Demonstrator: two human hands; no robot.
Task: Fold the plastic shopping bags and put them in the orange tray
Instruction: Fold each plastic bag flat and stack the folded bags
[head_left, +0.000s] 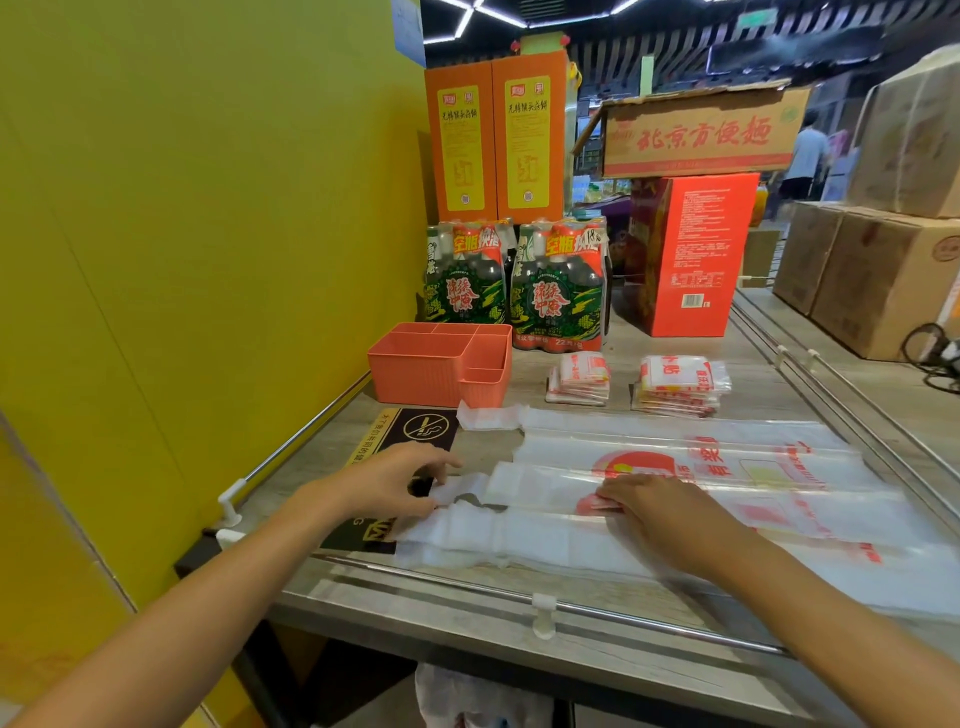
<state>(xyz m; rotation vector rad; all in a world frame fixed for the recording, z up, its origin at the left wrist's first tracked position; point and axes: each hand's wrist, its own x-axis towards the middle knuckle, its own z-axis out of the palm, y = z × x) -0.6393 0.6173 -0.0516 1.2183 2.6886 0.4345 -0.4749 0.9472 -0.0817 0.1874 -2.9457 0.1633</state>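
A long translucent plastic shopping bag (701, 467) with red print lies flat across the shelf, folded lengthwise into strips. My left hand (395, 483) pinches one of its white handle loops at the left end. My right hand (670, 512) lies flat on the bag's middle, fingers straight and pressing it down. The orange tray (415, 371), with several compartments, stands behind on the left and looks empty. Two stacks of folded bags (579, 376) (678, 384) sit on the shelf to the right of the tray.
Green bottle packs (558, 291) and orange and red cartons (685, 254) stand behind the tray and stacks. A yellow wall closes the left side. Metal rails (519, 597) edge the shelf front and right. A black no-smoking sign (410, 436) lies under the bag's left end.
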